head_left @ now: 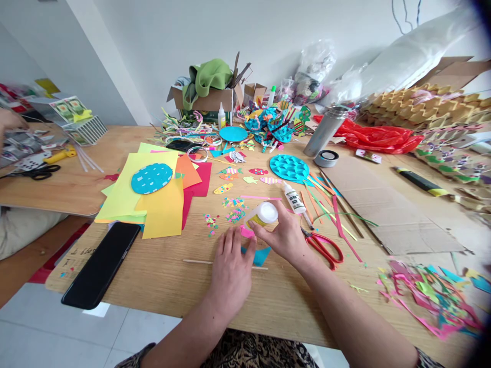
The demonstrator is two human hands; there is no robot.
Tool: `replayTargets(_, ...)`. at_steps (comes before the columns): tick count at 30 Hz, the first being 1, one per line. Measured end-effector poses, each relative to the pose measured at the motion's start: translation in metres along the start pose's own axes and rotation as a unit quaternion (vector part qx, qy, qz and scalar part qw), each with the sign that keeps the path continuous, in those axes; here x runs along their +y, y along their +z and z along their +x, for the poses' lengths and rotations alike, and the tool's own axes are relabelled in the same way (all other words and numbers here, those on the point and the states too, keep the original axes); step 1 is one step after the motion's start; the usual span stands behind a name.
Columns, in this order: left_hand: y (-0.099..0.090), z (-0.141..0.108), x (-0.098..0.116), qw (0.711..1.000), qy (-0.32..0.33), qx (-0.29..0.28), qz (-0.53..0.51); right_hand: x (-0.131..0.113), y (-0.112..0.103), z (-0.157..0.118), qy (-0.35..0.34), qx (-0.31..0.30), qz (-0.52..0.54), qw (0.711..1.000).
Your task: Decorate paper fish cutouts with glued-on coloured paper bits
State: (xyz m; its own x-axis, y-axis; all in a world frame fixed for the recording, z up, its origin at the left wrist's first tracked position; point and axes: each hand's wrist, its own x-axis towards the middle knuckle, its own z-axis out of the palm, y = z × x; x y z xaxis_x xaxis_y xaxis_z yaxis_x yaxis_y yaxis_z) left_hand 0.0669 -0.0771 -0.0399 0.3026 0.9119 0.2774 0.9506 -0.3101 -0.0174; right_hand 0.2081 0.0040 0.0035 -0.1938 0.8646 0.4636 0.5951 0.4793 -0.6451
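Note:
My right hand (pixel 286 232) grips a white glue bottle (pixel 267 212) with a yellow label, tipped over with its base toward me. Its nozzle is hidden. Under it, a small pink paper piece (pixel 247 232) lies at the fingertips of my left hand (pixel 235 258), which rests on the table with its fingers stretched out. A blue paper scrap (pixel 261 256) and a thin wooden stick (pixel 197 261) lie partly beneath that hand. Small confetti (pixel 235 213) and several paper fish (pixel 223 188) are just beyond. A second glue bottle (pixel 294 199) lies right of my right hand.
Red-handled scissors (pixel 328 248) lie near my right forearm. Cardboard (pixel 387 209) and paper scraps (pixel 429 294) occupy the right side. At left are coloured sheets (pixel 163 214) and a black phone (pixel 102 266). A steel flask (pixel 326 130) stands behind. Another person's hand (pixel 11 120) shows at far left.

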Motion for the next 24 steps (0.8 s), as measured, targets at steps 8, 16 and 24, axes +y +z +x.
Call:
replayTargets(8, -0.0004, -0.0004, -0.0004, 1.0, 0.003, -0.005, 0.006, -0.0011, -0.0049, 0.0009, 0.008, -0.032, 0.022, 0.999)
replayTargets(16, -0.0001, -0.0006, -0.0007, 1.0, 0.001, -0.017, -0.002, 0.0029, -0.0091, 0.0015, 0.01, -0.018, -0.006, 1.0)
replayTargets(24, -0.0002, 0.0002, -0.0006, 1.0, 0.002, -0.02, -0.001, 0.0021, -0.0091, 0.0015, -0.018, -0.017, -0.021, 0.999)
